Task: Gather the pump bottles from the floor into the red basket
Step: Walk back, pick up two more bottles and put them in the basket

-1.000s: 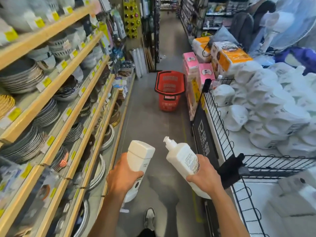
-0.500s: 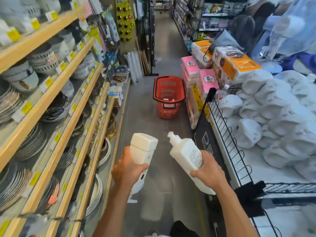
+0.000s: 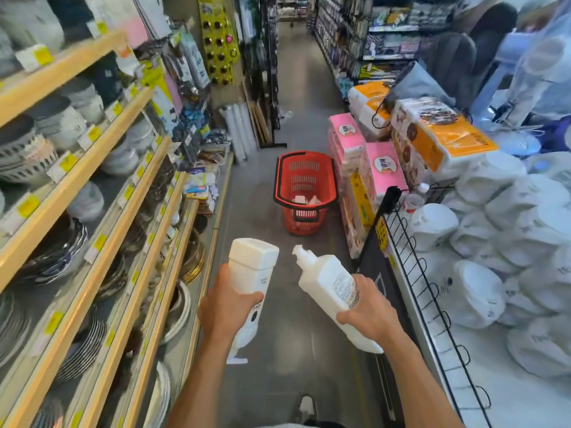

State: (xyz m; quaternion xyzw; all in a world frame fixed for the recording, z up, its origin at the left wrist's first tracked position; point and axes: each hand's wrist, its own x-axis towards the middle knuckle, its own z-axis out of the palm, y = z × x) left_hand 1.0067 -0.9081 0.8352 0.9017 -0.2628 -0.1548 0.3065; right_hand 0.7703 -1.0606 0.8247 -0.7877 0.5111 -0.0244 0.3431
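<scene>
My left hand grips a white pump bottle held upside down, its flat base up and its pump pointing at the floor. My right hand grips a second white pump bottle, tilted with its pump head up and to the left. The red basket stands on the aisle floor ahead of both hands, its black handles folded down on the rim. White bottles lie inside the basket at its near end.
Wooden shelves of plates and bowls line the left side. On the right stand pink boxes, orange-wrapped packs and a wire-fenced display of white packs. The grey aisle floor runs on past the basket.
I have walked down the aisle with both bottles held up in front of me. The basket is nearer now, and white bottles show inside it.
</scene>
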